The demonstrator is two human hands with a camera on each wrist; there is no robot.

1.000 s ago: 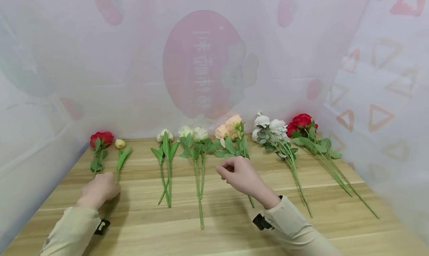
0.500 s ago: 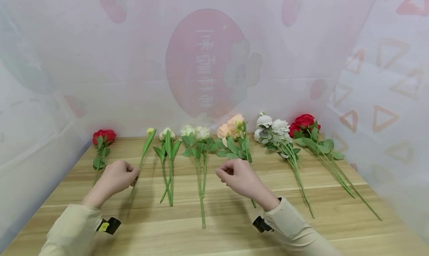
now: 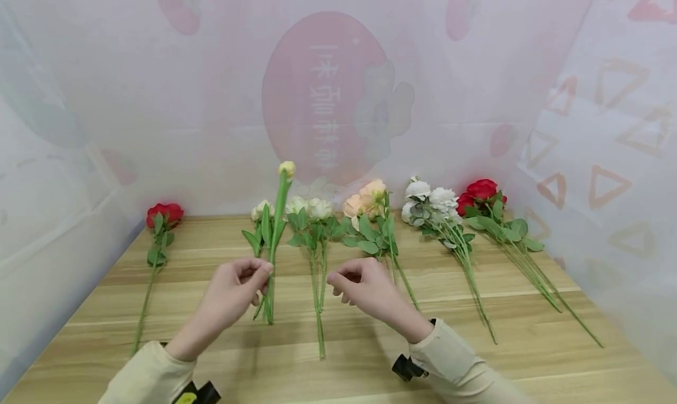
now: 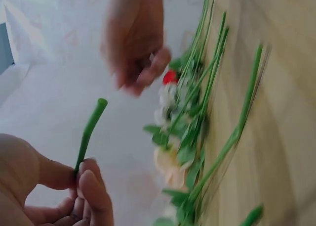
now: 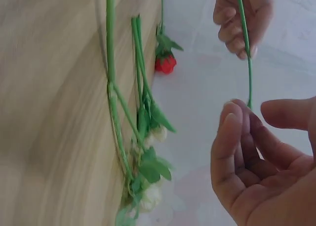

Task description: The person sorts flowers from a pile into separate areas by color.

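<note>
My left hand pinches the green stem of a yellow tulip between thumb and fingers. The tulip is raised off the table, bud upward, its long leaf overlapping the white tulips behind it in the head view. The cut stem end sticks out past my left fingertips in the left wrist view. To its right, my right hand hovers with loosely bent fingers and holds nothing. In the right wrist view its thumb and fingers are apart, and the tulip's stem overlaps the space near their tips.
Along the back lie a single red rose at left, cream-white roses, peach flowers, white peony-like flowers and red roses at right. Their stems point forward on the wooden table. Printed cloth surrounds it.
My left hand has picked up the yellow tulip from beside the red rose, carried it right and lifted it. My right hand has shifted slightly left, its fingers loosening.
</note>
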